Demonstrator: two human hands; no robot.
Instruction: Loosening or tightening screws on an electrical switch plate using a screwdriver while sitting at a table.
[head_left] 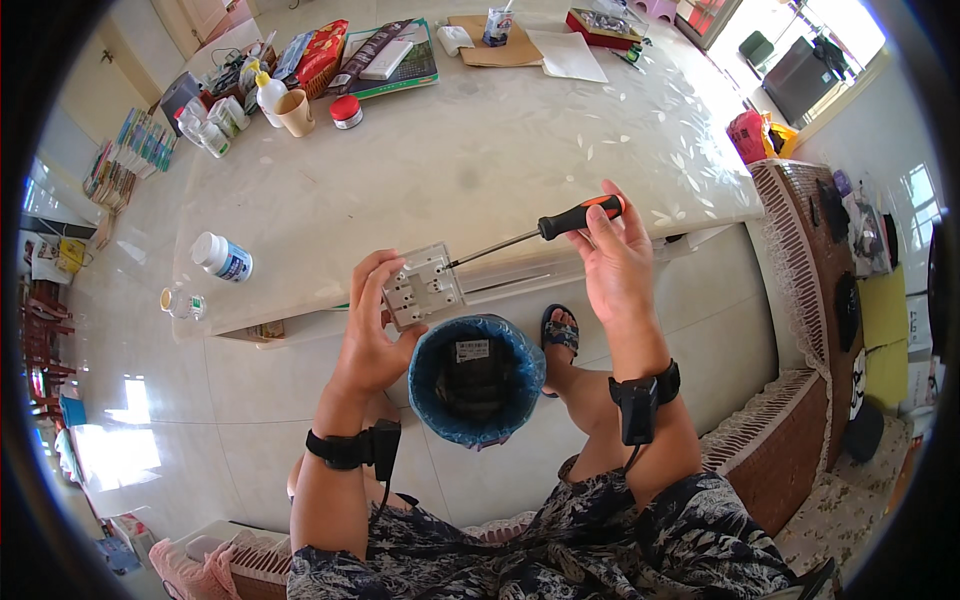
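My left hand point(372, 318) is closed around the edge of a white plastic socket panel point(422, 285), its back side with screw terminals facing up, at the front edge of the table. My right hand point(615, 255) grips a screwdriver point(572, 218) by its black and orange handle. The long metal shaft points left, and its tip meets the right part of the panel; whether it sits in a screw is too small to tell. Just below the panel stands a bin lined with a blue bag point(477, 382), with a dark thing carrying a white label inside.
On the table's left lie a white bottle with a blue label point(222, 257) and a clear jar point(183, 303). Farther back stand a brown cup point(294, 112), a pump bottle point(269, 98) and a red-lidded jar point(346, 112). A carved wooden seat point(800, 270) is at the right.
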